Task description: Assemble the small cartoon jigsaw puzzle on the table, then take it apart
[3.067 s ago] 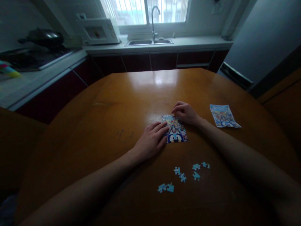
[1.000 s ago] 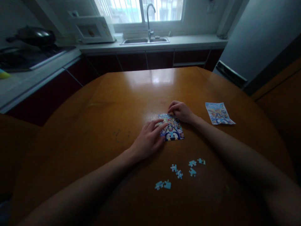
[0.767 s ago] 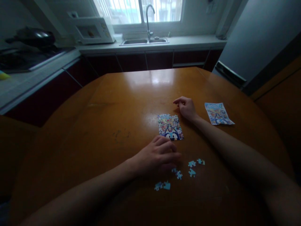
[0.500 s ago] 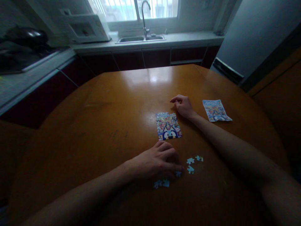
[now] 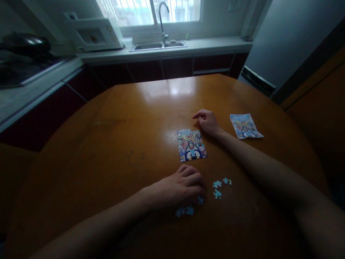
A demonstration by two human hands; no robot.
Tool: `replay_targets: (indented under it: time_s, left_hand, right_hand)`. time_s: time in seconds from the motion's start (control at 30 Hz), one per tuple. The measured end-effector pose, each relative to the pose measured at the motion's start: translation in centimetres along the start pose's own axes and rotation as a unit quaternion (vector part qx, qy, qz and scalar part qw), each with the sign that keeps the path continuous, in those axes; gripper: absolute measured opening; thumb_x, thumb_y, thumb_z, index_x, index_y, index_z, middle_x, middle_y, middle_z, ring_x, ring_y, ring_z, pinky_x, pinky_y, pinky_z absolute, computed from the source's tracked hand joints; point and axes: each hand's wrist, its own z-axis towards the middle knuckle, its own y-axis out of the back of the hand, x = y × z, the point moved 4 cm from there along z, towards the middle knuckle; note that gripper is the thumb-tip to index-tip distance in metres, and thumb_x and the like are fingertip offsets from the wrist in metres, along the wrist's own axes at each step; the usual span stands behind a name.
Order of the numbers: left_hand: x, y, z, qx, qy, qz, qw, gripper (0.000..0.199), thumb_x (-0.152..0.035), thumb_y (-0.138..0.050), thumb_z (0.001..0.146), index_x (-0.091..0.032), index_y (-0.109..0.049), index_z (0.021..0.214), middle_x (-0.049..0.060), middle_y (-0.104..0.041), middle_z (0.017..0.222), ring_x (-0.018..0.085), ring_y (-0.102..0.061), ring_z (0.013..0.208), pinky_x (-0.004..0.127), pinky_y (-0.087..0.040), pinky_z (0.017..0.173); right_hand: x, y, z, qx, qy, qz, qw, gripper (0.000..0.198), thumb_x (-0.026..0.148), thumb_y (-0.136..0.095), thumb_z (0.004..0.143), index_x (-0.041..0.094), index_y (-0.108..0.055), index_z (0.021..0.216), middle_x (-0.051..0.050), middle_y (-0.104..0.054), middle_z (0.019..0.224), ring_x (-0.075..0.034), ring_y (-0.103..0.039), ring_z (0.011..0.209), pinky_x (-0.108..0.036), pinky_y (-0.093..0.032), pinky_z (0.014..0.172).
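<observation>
Well beyond our hands (image 5: 187, 185), we see a barred window (image 5: 132, 12) above a double-bowl sink (image 5: 163, 46) with a gooseneck faucet (image 5: 162, 29). The sink sits in a pale countertop (image 5: 215, 42) over dark red cabinets (image 5: 176, 68). Far ahead and left of the hands, we find a white microwave oven (image 5: 93, 35), and farther left a dark wok (image 5: 29, 44) on a black cooktop (image 5: 35, 70). Off to their right, we have a grey refrigerator (image 5: 285, 34), its top out of view.

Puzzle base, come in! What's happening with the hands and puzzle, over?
Left hand at loose pale-blue jigsaw pieces, partly covering them; grip unclear. Right hand curled over brown wooden table. Colourful, flat, near-rectangular puzzle uncovered, top edge ragged.
</observation>
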Motion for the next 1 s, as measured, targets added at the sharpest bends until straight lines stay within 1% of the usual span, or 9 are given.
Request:
replay_targets:
  time_s: [0.17,0.3,0.37,0.43,0.5,0.57,0.7,0.83,1.0]
  left_hand:
    - [-0.1,0.2,0.0,0.003,-0.003,-0.006,1.0,0.01,-0.032,-0.064,0.099,-0.023,-0.066,0.104,0.005,-0.069,0.111,0.024,-0.054,0.11,0.038,-0.039,0.104]
    - [0.3,0.4,-0.2,-0.016,-0.027,-0.053,0.998,0.007,-0.025,-0.06,0.1,-0.024,-0.064,0.095,0.002,-0.07,0.092,0.021,-0.057,0.099,0.038,-0.04,0.097]
    - [1.0,0.7,-0.4,-0.058,-0.021,-0.083,0.995,0.006,-0.024,-0.061,0.099,-0.024,-0.064,0.094,0.002,-0.069,0.087,0.02,-0.057,0.09,0.037,-0.042,0.092]
    - [2.2,1.3,-0.5,-0.142,0.014,-0.104,0.984,0.005,-0.021,-0.061,0.098,-0.022,-0.066,0.098,0.003,-0.068,0.087,0.019,-0.058,0.086,0.036,-0.045,0.086]
    - [3.9,2.0,-0.9,-0.25,0.081,-0.139,0.955,0.007,-0.02,-0.062,0.096,-0.02,-0.069,0.098,0.005,-0.068,0.09,0.018,-0.061,0.085,0.033,-0.048,0.08]
    - [5.7,2.5,-1.5,-0.343,0.177,-0.189,0.903,0.006,-0.022,-0.066,0.094,-0.019,-0.072,0.093,0.005,-0.07,0.089,0.016,-0.064,0.082,0.029,-0.05,0.073]
    - [8.0,2.7,-2.6,-0.439,0.321,-0.26,0.798,0.009,-0.027,-0.076,0.084,-0.018,-0.074,0.085,0.004,-0.074,0.081,0.015,-0.067,0.072,0.026,-0.053,0.066]
    - [8.6,2.6,-2.9,-0.47,0.358,-0.289,0.753,0.012,-0.029,-0.079,0.081,-0.018,-0.075,0.082,0.004,-0.076,0.079,0.015,-0.068,0.069,0.026,-0.056,0.066]
    - [8.8,2.5,-3.2,-0.5,0.373,-0.294,0.725,0.016,-0.032,-0.081,0.078,-0.017,-0.075,0.081,0.004,-0.076,0.078,0.016,-0.069,0.07,0.027,-0.057,0.067]
  right_hand:
    - [-0.2,0.0,0.1,0.002,0.003,0.001,1.0,0.03,0.003,-0.048,0.073,0.017,-0.074,0.073,-0.007,-0.07,0.08,-0.019,-0.061,0.077,-0.034,-0.044,0.072]
    - [-0.2,0.0,0.0,0.008,-0.001,-0.002,1.0,0.03,0.003,-0.048,0.072,0.019,-0.073,0.073,-0.006,-0.07,0.08,-0.018,-0.06,0.077,-0.034,-0.044,0.073]
    - [-0.1,0.0,0.0,0.007,-0.002,-0.001,1.0,0.029,0.004,-0.048,0.072,0.019,-0.073,0.073,-0.006,-0.069,0.08,-0.018,-0.06,0.078,-0.034,-0.044,0.073]
    - [0.0,0.0,0.0,0.003,0.001,0.003,1.0,0.029,0.005,-0.048,0.072,0.018,-0.073,0.072,-0.006,-0.069,0.08,-0.018,-0.06,0.078,-0.034,-0.044,0.074]
    - [0.0,0.0,0.0,0.0,0.008,0.007,1.0,0.028,0.005,-0.049,0.073,0.018,-0.073,0.072,-0.006,-0.069,0.08,-0.018,-0.06,0.077,-0.035,-0.045,0.073]
    - [0.0,0.0,-0.1,0.002,0.013,0.01,1.0,0.028,0.005,-0.049,0.073,0.018,-0.073,0.073,-0.006,-0.069,0.08,-0.018,-0.06,0.076,-0.034,-0.045,0.072]
    - [0.3,0.0,-0.3,0.013,0.025,0.013,1.0,0.027,0.004,-0.05,0.074,0.019,-0.073,0.074,-0.005,-0.067,0.081,-0.018,-0.059,0.077,-0.033,-0.045,0.069]
    - [2.1,0.1,-1.2,0.046,0.09,0.033,0.994,0.022,0.008,-0.055,0.081,0.019,-0.073,0.083,-0.005,-0.065,0.084,-0.017,-0.059,0.076,-0.031,-0.045,0.064]
    - [6.4,-0.4,-3.7,0.135,0.255,0.061,0.955,0.013,0.018,-0.064,0.088,0.021,-0.072,0.099,-0.006,-0.066,0.091,-0.017,-0.061,0.08,-0.032,-0.05,0.069]
